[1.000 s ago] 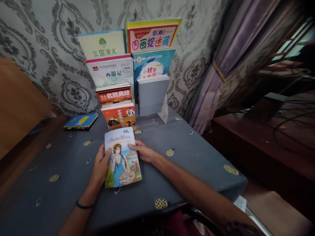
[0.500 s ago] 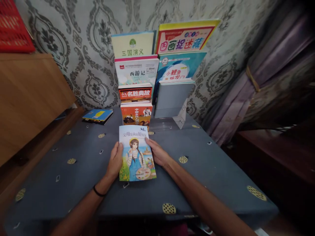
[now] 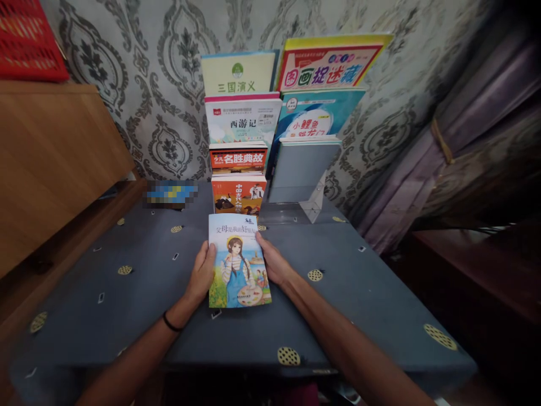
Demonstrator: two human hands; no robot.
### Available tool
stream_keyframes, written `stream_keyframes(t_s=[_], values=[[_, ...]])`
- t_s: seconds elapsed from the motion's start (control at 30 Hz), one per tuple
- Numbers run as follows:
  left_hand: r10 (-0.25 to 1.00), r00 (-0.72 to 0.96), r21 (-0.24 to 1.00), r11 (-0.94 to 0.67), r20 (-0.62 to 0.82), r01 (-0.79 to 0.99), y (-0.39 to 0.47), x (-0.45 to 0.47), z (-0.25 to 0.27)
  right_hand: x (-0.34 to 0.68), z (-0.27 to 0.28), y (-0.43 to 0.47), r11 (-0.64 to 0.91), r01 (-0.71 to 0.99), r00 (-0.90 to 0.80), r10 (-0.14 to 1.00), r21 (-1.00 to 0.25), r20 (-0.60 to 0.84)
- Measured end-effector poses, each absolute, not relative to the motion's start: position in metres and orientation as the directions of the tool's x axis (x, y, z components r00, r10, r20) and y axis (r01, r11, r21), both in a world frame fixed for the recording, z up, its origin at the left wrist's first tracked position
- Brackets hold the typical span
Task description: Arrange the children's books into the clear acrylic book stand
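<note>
A light-blue paperback book point(image 3: 239, 270) with a drawn girl in a yellow hat on its cover faces me, held by both hands. My left hand point(image 3: 202, 273) grips its left edge, thumb on the front. On the right edge my right hand point(image 3: 273, 259) is closed, its fingers partly hidden behind the cover. Just beyond the book's top edge, an orange book point(image 3: 239, 194) stands at the front of a tiered clear display rack point(image 3: 313, 206). Above it in the same column are a red-banded book point(image 3: 238, 160), a white book point(image 3: 243, 121) and a cream book point(image 3: 236, 73).
The rack's right column holds a grey book point(image 3: 302, 169), a teal book point(image 3: 319, 110) and a yellow-and-red book point(image 3: 325, 65). A blurred blue book point(image 3: 171, 193) lies at the table's back left. A wooden cabinet point(image 3: 54, 163) stands left; a purple curtain point(image 3: 416, 186) hangs right.
The whole scene has shifted slightly to the right in view. Both hands keep their hold on the paperback, which is hardly changed in position relative to the rack.
</note>
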State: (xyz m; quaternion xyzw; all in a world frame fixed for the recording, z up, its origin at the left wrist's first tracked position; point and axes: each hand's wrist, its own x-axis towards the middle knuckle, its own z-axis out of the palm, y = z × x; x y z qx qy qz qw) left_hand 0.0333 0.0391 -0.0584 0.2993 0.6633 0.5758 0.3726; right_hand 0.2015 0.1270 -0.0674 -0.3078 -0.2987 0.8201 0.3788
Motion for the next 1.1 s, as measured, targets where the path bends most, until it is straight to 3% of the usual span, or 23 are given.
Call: stream_keyframes(t_s=[0.3, 0.57, 0.9, 1.1], values=[[0.826, -0.563, 0.994, 0.082, -0.031, 0.067, 0.039, 0.027, -0.071, 0.202, -0.069, 0.129, -0.535, -0.436, -0.535, 0.801, -0.724, -0.269], [0.822, -0.562, 0.983, 0.166, -0.096, 0.076, 0.038, 0.029, -0.062, 0.202, -0.067, 0.129, -0.546, -0.430, -0.518, 0.802, -0.719, -0.299], [0.799, -0.583, 0.985, 0.172, -0.148, -0.014, 0.040, 0.025, -0.060, 0.200, -0.072, 0.123, -0.469, -0.351, -0.578, 0.790, -0.811, -0.206], [0.811, -0.584, 0.999, 0.048, -0.042, -0.005, 0.048, 0.013, -0.078, 0.199, -0.073, 0.119, -0.402, -0.351, -0.563, 0.812, -0.845, -0.153]])
